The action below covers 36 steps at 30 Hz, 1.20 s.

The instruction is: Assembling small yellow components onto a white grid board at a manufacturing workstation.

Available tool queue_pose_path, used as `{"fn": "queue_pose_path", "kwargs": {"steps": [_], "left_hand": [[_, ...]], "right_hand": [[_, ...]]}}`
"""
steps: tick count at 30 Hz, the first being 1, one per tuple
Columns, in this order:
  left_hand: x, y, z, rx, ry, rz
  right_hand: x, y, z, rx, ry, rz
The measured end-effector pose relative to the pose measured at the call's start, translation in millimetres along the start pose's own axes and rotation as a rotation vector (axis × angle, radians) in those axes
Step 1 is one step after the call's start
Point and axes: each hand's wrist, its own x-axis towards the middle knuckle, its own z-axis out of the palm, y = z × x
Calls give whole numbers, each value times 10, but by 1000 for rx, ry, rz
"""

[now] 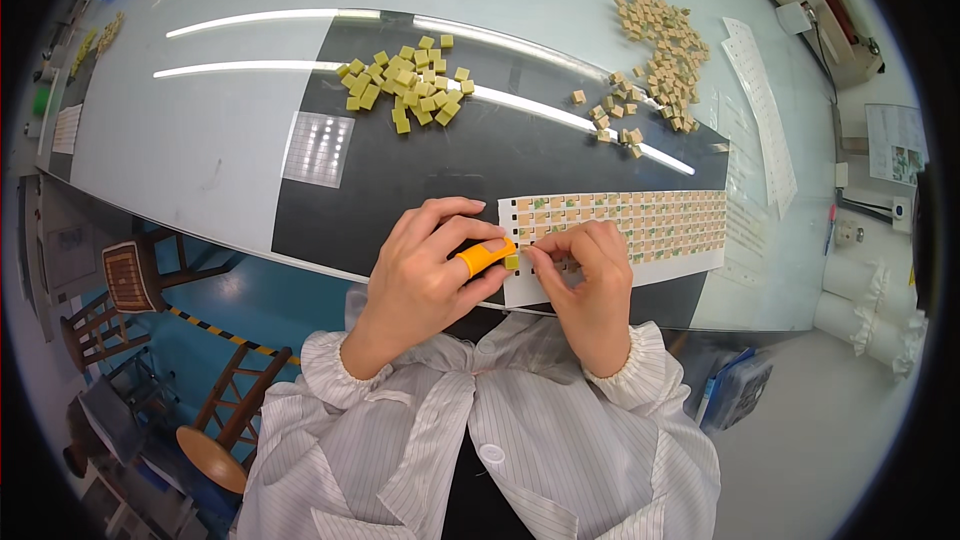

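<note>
While left grip (408, 272) snug round one orange object (483, 257), right grip (594, 275) narrow (hold unclear)

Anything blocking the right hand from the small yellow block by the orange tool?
Nothing visible. The right hand has its fingertips just right of the yellow block, no object showing between. The orange tool, at the left hand, is on the block's upper-left side. Whether the fingertips touch the block, I can't tell.

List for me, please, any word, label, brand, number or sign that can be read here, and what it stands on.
None can be read.
White sheet with tan squares: marks too small.
Long white paper strip at right: marks too small.
Rectangular white wall sheet with pictures: too blurred.
</note>
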Motion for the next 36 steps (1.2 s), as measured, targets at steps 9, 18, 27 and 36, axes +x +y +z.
{"fn": "queue_pose_path", "kwargs": {"steps": [9,18,27,36], "left_hand": [[6,-9,-2,-29,-11,-3],[33,-2,-22,-46,-27,-8],[42,5,-27,-37,-36,-25],[30,-13,-33,-33,-45,14]], "right_hand": [[293,84,-334,572,-385,387],[642,58,-366,781,-887,712],[651,86,-314,731,-931,711],[647,69,-306,714,-929,705]]}}
